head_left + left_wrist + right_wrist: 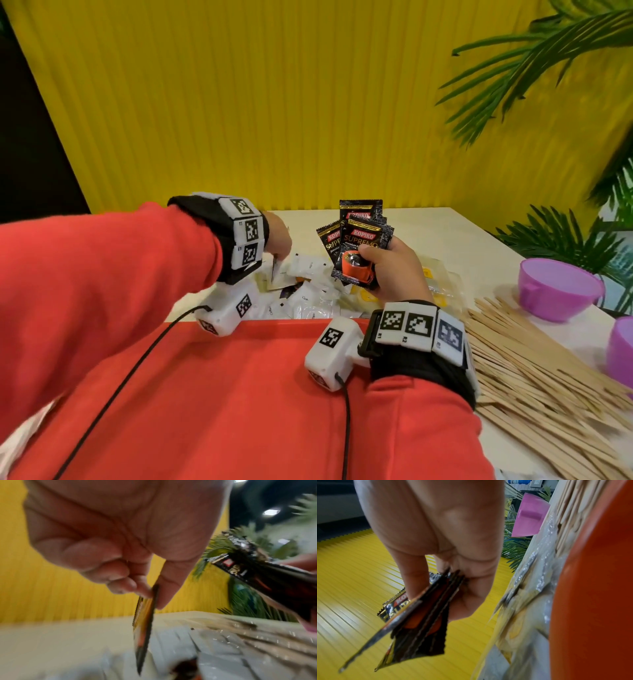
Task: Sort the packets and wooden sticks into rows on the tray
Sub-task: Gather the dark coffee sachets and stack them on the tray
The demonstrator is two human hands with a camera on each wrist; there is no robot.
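**Still gathering: nothing laid out on the tray yet**

The right hand (394, 270) is grasping a fan of black Kopiko Supremo coffee sachets (359, 240), thumb clamped across their lower ends, holding them upright above the far edge of the red tray (257, 342). The left hand (279, 236) is pinching one more dark sachet (145, 622) by its top edge between thumb and fingertips, letting it hang edge-on over the loose pile; it is looking like the same brand, though blur is making that uncertain.

Judging by this, the person is collecting one packet type into a bundle before placing anything. The visible part of the tray is carrying no rows at all, though the sleeves are covering much of it.

What is remaining is most of the job:
- The white sachets (301, 298) are lying in a jumbled heap at 12 o'clock from the tray, just beyond its far rim.
- Yellow-printed clear packets (431, 284) are sitting at about 1 o'clock, partly behind the right hand.
- The wooden sticks (534, 370) are sprawling in a wide heap at 3 o'clock, beside the tray.

Two purple bowls (561, 287) are standing farther out at 2 to 3 o'clock, beyond the sticks.
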